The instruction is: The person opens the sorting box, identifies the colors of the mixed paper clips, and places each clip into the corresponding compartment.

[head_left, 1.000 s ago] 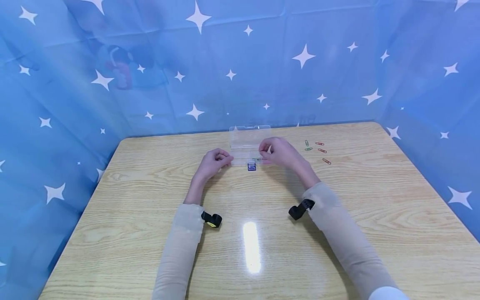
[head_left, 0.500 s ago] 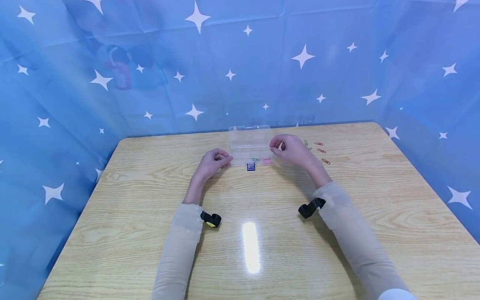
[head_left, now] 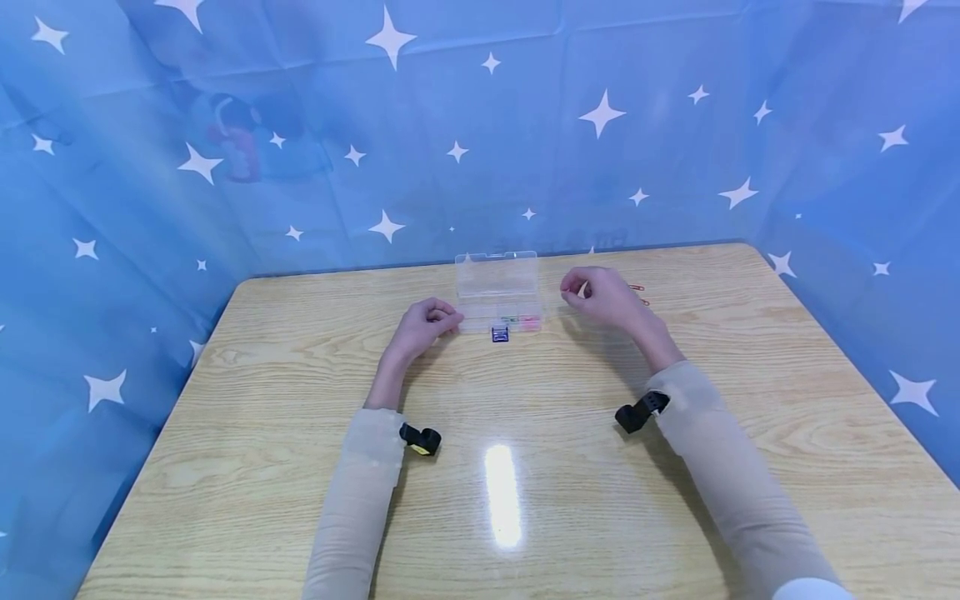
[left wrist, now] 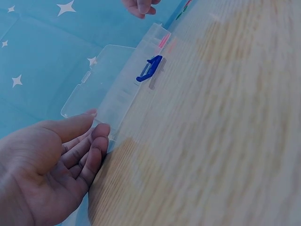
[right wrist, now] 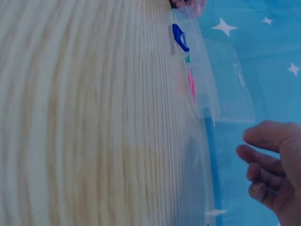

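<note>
A clear plastic box (head_left: 480,312) with its lid (head_left: 497,273) raised stands near the back of the table. Its blue latch (head_left: 500,334) hangs at the front. Green paper clips (head_left: 510,320) and pink-red ones (head_left: 530,322) lie in compartments at its right end. My left hand (head_left: 426,327) holds the box's left end; in the left wrist view the thumb and fingertips (left wrist: 102,130) meet at that corner. To the right of the box my right hand (head_left: 603,296) hovers above the table, fingers bent toward the thumb, and nothing shows between them in the right wrist view.
Red paper clips (head_left: 637,287) lie on the wooden table (head_left: 300,467) beyond my right hand, which covers the others there. A blue star-patterned cloth (head_left: 420,125) hangs right behind the table's back edge.
My right hand has moved right, away from the box, and now hides the loose green clips. The pink-red clips in the box have come into sight. My left hand stays put.
</note>
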Motion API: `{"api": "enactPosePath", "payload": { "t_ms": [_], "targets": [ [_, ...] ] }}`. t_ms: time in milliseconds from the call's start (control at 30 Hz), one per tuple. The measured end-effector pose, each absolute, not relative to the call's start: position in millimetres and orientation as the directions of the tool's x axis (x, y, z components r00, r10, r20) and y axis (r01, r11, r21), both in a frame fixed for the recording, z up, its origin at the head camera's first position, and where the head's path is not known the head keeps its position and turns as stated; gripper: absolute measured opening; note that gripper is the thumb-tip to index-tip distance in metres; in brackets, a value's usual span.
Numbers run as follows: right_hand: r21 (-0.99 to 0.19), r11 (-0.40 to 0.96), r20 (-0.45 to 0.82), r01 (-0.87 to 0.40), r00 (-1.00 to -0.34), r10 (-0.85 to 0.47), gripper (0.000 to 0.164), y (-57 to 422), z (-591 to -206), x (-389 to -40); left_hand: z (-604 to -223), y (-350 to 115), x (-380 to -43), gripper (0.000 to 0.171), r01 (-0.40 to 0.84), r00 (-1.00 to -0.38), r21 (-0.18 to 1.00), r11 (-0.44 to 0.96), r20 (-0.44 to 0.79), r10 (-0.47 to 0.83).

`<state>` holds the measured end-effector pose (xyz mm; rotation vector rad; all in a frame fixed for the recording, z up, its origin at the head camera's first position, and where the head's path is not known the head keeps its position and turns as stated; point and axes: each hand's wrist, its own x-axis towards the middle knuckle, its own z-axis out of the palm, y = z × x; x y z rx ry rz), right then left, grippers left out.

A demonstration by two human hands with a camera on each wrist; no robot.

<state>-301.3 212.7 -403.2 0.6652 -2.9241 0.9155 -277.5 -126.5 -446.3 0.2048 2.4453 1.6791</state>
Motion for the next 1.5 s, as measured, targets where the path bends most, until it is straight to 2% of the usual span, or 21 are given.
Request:
{"api": "enactPosePath", "payload": {
  "t_ms": [733,1033,1500],
  "targets": [
    [-0.529,0.800,0.047,-0.281,-0.952,-0.304,0.024,268.9,-405.8,-308.4,-445.1,-127.3,-277.0,0.026,-0.003,-0.977,0.937,0.348,-0.076,0.197],
    [-0.504,0.818,0.042,-0.279,-0.953,-0.299,0.023,281.4,-411.9,-311.4,-444.4,-126.7,-277.0,0.026,-0.009,-0.978,0.937,0.350,-0.081,0.192],
    [-0.474,0.849,-0.033,-0.236,-0.958,-0.285,0.017,287.8,-416.2,-311.9,-443.9,-126.4,-275.8,0.024,-0.004,-0.979,0.940,0.340,-0.073,0.190]
  ]
}}
